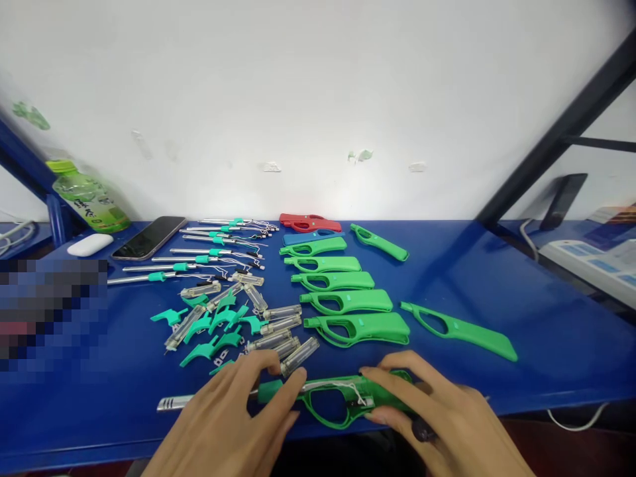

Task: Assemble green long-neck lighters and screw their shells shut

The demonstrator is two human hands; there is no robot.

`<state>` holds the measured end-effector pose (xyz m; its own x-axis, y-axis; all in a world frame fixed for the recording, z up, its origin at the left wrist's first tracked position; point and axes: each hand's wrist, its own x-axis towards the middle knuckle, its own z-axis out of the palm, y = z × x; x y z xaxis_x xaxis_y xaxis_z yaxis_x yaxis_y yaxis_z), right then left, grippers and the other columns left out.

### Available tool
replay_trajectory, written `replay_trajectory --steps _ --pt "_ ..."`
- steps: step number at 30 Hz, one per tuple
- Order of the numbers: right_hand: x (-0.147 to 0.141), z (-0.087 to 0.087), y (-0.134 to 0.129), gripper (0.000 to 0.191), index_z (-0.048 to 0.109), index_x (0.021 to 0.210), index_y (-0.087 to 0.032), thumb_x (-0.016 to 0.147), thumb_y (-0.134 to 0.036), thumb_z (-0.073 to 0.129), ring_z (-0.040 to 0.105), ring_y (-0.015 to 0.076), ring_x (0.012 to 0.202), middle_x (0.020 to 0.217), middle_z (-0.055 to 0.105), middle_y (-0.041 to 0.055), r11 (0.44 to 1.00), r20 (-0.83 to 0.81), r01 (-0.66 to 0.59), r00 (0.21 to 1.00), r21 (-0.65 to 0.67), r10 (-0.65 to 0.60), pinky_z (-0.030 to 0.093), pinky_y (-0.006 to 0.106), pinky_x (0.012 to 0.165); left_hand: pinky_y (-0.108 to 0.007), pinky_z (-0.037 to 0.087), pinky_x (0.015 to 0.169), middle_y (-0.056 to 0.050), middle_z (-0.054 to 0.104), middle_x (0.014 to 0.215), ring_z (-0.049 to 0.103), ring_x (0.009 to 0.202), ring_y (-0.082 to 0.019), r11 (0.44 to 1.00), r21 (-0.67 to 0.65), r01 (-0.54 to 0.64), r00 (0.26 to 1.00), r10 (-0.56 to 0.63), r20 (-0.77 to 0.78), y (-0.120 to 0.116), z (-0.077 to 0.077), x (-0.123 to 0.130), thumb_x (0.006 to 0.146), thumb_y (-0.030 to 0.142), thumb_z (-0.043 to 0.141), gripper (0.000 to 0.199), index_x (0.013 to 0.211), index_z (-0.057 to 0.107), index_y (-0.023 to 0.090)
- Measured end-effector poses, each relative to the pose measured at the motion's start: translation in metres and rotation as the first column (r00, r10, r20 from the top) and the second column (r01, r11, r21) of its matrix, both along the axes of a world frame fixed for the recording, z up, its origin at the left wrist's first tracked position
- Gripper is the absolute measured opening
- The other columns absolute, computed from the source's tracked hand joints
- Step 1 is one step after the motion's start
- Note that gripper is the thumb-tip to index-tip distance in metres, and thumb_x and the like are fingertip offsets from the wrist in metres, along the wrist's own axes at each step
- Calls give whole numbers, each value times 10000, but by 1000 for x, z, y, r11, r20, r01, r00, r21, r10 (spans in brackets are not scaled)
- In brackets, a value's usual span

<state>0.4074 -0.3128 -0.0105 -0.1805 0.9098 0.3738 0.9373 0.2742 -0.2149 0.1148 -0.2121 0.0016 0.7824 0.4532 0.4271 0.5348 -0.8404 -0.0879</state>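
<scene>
At the table's front edge, a green lighter housing (332, 421) lies with its inside facing up. White wires and a small part show in it beside the trigger loop. A metal lighter tube (173, 403) with a dark green collar (269, 391) runs out of its left end. My left hand (238, 411) is closed around the tube and collar, thumb and forefinger at the joint with the housing. My right hand (432, 411) grips the housing's handle end. Under its palm shows a dark round-ended object (423, 429), its kind unclear.
Beyond my hands lie clear fuel tanks (299, 356), teal triggers (199, 353) and several wired metal tubes (163, 276). Green housings (368, 328) form a column, with a red housing (311, 222) behind. A phone (150, 237), white case (90, 244) and bottle (89, 199) stand at back left.
</scene>
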Motion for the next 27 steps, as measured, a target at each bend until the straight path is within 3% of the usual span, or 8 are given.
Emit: replay_trajectory --steps 2,4,15,20,23,27 --pt "-1 0 -1 450 750 1345 -315 1192 -472 356 720 86 581 1148 745 45 1000 -4 2 1000 -1 -2 590 160 534 -334 645 644 -91 666 1166 748 824 -213 1000 1 13 1000 -13 -25 3 2 8 1070 212 458 253 1226 648 271" --pt "-1 0 -1 445 749 1344 -316 1192 -466 359 717 84 578 1147 744 43 1000 -7 5 1000 -7 -5 587 158 533 -331 629 612 -81 661 1138 738 787 -209 1000 -4 29 999 -29 -41 6 2 13 1034 164 460 242 1157 642 264" --pt "-2 -3 -1 453 718 1295 -302 1189 -510 330 763 113 699 1146 736 30 1000 -34 14 999 -12 -14 587 178 542 -311 572 652 4 702 938 715 777 -178 993 -27 115 983 -110 144 10 1 28 1004 94 476 257 1126 639 252" --pt "-1 -4 -4 438 706 1311 -282 1196 -471 327 773 133 686 1176 739 29 1000 14 21 1000 18 -22 612 230 518 -256 563 723 23 723 957 708 811 -135 991 -23 134 950 -121 286 13 13 30 1026 100 498 223 1105 626 265" --pt "15 -7 -15 392 687 1352 -296 1199 -428 352 784 131 712 1252 732 26 997 26 69 997 43 -70 643 239 567 -211 547 744 31 704 979 698 814 -101 993 31 113 925 -117 361 17 25 26 1033 114 532 195 1110 617 271" --pt "58 -5 -39 313 678 1378 -336 1144 -484 533 818 164 944 1289 734 14 975 8 169 985 146 -172 653 197 671 -177 560 752 31 693 1015 711 810 -83 997 30 73 940 -79 331 25 29 7 1050 205 531 143 1117 638 273"
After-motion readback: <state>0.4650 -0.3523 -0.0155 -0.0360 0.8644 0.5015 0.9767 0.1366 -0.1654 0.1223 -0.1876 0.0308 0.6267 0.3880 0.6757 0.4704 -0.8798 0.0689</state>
